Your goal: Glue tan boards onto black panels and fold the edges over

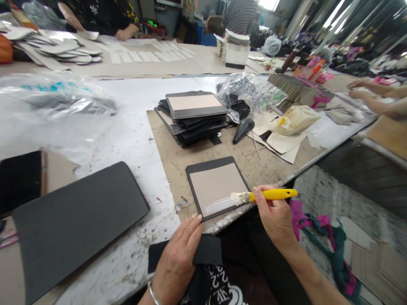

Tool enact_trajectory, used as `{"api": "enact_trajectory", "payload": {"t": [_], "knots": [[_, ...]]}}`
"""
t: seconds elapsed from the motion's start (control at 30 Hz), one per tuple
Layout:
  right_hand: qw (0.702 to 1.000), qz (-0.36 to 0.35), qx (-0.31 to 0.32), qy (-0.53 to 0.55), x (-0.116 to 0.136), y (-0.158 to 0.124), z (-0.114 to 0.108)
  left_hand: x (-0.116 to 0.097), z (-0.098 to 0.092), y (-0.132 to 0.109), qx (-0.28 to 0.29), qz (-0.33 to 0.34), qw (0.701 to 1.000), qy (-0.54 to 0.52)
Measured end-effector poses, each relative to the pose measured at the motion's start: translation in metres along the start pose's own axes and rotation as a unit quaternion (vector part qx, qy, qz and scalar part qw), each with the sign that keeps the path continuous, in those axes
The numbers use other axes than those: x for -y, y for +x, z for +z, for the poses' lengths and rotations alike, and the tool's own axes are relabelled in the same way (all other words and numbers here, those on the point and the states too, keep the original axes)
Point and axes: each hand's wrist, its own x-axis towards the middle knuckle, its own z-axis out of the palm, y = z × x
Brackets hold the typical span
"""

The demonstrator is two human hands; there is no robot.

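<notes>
My right hand (276, 214) grips a yellow-handled brush (265, 195), its white bristles touching the near right corner of a black-edged panel with a beige card face (216, 185), where a wet streak of glue shows. My left hand (179, 254) lies flat with fingers together on a black piece (208, 250) at the table's near edge, fingertips touching the panel's front edge. A stack of similar black panels (193, 116) sits farther back on the brown paper mat (168, 156).
A large black sheet (76, 224) lies at left, beside a dark phone-like slab (19, 180). Plastic bags (57, 95), a glue container (297, 119) and a black tool (243, 129) lie behind. Other people's hands (365, 91) work at right and far back.
</notes>
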Motion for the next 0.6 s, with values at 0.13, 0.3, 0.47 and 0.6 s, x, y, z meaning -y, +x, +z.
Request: {"api": "enact_trajectory", "payload": {"t": [0.13,0.3,0.47,0.6], "knots": [[0.997,-0.049,-0.013,-0.054,-0.009,0.011,-0.017,0.001,0.002,-0.002,-0.006,0.007,1.000,0.006],[0.983,-0.143,-0.031,-0.108,-0.001,0.013,-0.023,0.001,0.003,-0.003,-0.016,0.021,0.999,0.020],[0.978,-0.183,0.019,-0.094,0.013,-0.004,-0.011,0.002,0.002,-0.004,-0.018,0.029,0.999,0.027],[0.984,-0.164,0.013,-0.071,0.017,-0.006,-0.012,0.002,0.003,-0.004,-0.016,0.023,0.999,0.023]]}}
